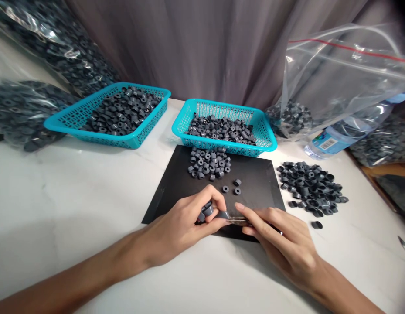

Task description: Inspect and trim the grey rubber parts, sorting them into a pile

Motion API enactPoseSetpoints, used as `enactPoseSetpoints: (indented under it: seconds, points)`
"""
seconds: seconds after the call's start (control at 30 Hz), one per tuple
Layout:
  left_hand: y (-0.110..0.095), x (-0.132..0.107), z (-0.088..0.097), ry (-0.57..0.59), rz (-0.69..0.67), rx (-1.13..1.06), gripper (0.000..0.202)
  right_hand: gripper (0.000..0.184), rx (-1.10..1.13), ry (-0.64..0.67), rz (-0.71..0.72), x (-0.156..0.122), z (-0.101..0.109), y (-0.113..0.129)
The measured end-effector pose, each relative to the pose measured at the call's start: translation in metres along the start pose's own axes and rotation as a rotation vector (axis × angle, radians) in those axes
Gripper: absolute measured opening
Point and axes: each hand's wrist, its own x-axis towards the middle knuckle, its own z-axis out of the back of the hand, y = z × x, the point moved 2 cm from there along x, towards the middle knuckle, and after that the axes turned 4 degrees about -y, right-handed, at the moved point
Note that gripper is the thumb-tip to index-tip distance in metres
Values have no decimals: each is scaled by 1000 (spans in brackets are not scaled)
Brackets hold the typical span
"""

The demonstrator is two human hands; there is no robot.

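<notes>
My left hand is closed around several small dark grey caps. Between its thumb and forefinger it pinches one more grey cap. My right hand grips a thin metal tool with two narrow prongs, like tweezers; most of its body is hidden under the fingers. The prong tips meet the pinched cap at its right edge. Both hands are over the near part of a black mat. Beyond the fingers, a few loose caps lie on the mat, with a pile of caps behind them.
Two turquoise baskets of grey pieces stand at the back. Right of the mat, a heap of dark caps lies on the white table. A water bottle leans near a clear zip bag. Filled bags flank the left.
</notes>
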Motion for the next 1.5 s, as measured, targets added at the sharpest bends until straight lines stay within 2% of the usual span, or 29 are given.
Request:
enactPoseSetpoints:
  seconds: [0.17, 0.6, 0.87, 1.5]
  points:
    - [-3, 0, 2, 50, 42, 35, 16, 66, -31, 15, 24, 1, 0, -1]
    - [0, -1, -1, 37, 55, 66, 20, 66, -99, 22, 67, 2, 1, 1]
    - [-8, 1, 1, 91, 136, 89, 15, 62, -184, 6, 118, 3, 1, 2]
    - [-5, 3, 0, 117, 113, 80, 15, 57, -211, 39, 160, 2, 3, 3]
